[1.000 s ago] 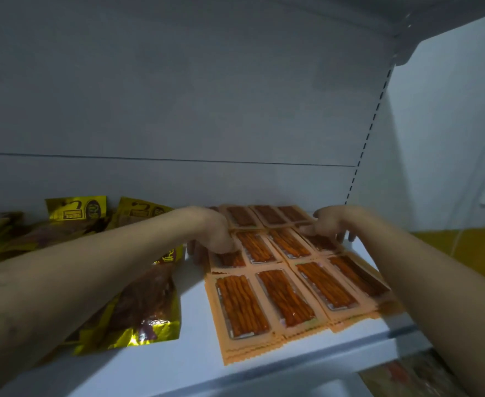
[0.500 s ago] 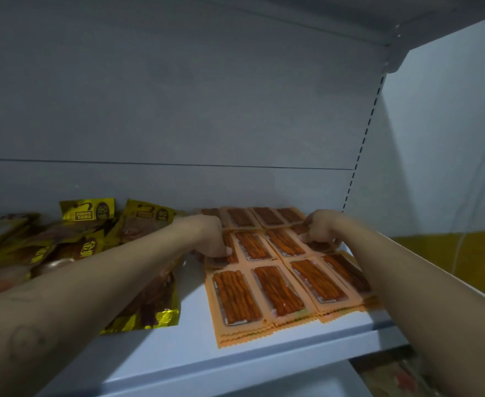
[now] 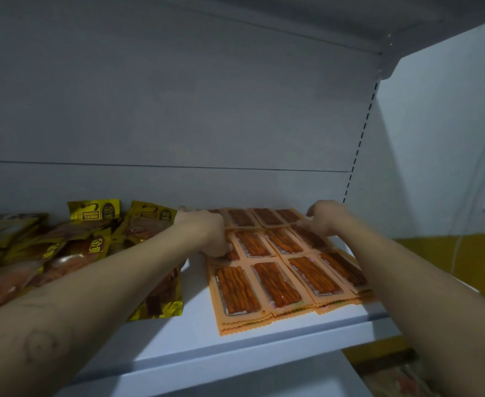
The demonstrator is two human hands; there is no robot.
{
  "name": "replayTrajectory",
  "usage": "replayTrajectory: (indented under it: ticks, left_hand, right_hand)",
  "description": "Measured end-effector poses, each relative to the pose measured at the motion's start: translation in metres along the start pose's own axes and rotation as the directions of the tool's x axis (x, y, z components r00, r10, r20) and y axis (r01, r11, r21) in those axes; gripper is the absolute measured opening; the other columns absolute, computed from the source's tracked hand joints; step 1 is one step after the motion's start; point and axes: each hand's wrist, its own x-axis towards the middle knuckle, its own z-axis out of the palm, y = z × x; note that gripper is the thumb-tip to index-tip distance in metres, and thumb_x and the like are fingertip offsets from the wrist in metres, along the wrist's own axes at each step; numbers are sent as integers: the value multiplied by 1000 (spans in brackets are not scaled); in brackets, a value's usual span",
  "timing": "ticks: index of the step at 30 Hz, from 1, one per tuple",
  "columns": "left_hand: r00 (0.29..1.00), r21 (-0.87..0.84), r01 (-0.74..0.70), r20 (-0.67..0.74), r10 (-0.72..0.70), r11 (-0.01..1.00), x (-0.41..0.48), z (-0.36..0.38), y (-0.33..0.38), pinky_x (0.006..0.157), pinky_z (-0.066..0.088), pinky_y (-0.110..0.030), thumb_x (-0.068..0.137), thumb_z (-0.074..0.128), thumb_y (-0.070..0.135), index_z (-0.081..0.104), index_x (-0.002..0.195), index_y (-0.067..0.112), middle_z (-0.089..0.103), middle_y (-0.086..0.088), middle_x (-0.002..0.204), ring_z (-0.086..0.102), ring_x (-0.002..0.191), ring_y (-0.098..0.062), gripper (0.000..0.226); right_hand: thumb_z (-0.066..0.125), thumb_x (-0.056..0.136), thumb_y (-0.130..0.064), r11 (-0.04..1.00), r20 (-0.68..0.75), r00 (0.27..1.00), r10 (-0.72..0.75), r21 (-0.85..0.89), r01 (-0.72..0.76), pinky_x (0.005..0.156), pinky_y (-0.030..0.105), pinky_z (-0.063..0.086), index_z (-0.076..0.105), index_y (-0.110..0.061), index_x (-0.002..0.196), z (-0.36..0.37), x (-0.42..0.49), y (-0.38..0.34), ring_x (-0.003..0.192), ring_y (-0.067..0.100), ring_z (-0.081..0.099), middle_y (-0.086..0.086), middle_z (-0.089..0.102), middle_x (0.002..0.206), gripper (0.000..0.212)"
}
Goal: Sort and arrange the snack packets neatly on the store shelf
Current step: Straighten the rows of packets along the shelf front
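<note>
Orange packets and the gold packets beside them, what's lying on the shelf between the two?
Nothing: the head view shows a bare strip of white shelf between the gold packets and the orange packets.

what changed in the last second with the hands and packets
Little. Both hands slid slightly toward the back of the orange packets: the left hand along their left edge, the right hand to the back right. Neither visibly took hold of or let go of anything. The orange packets, gold packets and shelf look unmoved.
</note>
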Motion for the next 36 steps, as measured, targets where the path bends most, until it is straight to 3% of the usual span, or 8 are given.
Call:
replayTrajectory:
  ticks: [3,5,7,11,16,26,31,36]
  left_hand:
    - [994,-22,-53,-99,50,998,1,-7,-1,97,35,-45,91,52,60,50,82,24,61,1,89,55,88,-25,36]
    - [985,-102,-141,-115,129,985,2,-7,6,88,44,-38,91,55,59,62,107,24,66,0,107,60,97,-24,39]
    - [974,-132,-223,-73,215,966,2,-5,17,94,48,-39,93,53,55,62,126,28,64,1,123,58,114,-23,43]
    - [956,-98,-291,-70,285,952,6,-1,27,105,34,-47,96,51,47,67,121,35,64,5,124,54,121,-22,32]
    - [958,-35,-239,-172,230,970,14,-9,4,105,27,-45,94,51,48,59,126,29,61,-2,127,51,122,-27,38]
    - [980,-147,-199,-39,195,969,48,-3,-23,89,48,-32,95,53,34,60,125,24,59,-5,132,57,118,-28,32]
    - [987,-180,-161,-14,161,970,64,-3,-27,83,45,-31,94,56,39,64,118,18,64,-7,123,61,111,-28,33]
    - [974,-42,-226,-11,225,973,69,-10,-16,104,33,-41,95,48,41,49,138,25,50,-3,142,47,131,-25,46]
  right_hand:
    - [61,94,-47,987,-31,986,-162,6,163,98,34,45,57,-17,136,-9,-8,-18,122,27,55,7,60,134,52]
    - [68,90,-39,970,50,969,-242,6,242,100,34,45,59,-22,135,-6,-14,-33,121,24,56,3,62,133,48]
    - [74,86,-30,966,102,961,-256,8,257,100,35,46,66,-24,125,1,-17,-43,115,20,59,0,66,127,40]
    - [77,84,-28,966,115,959,-258,20,257,101,34,45,71,-22,117,2,-17,-47,115,19,59,-1,67,125,35]
    - [72,88,-36,965,0,968,-251,75,251,96,32,47,69,-19,120,-16,-9,-46,116,23,58,3,65,128,36]
    - [42,103,-20,976,73,976,-204,95,197,100,33,45,60,-16,135,-9,31,-60,122,26,55,7,57,138,36]
    - [48,99,-21,979,108,974,-201,37,199,87,36,54,69,-8,105,-1,54,-69,96,25,63,10,66,109,25]
    - [41,102,-10,987,81,983,-163,24,162,108,34,42,61,-10,133,-13,58,-52,128,27,52,8,54,142,37]
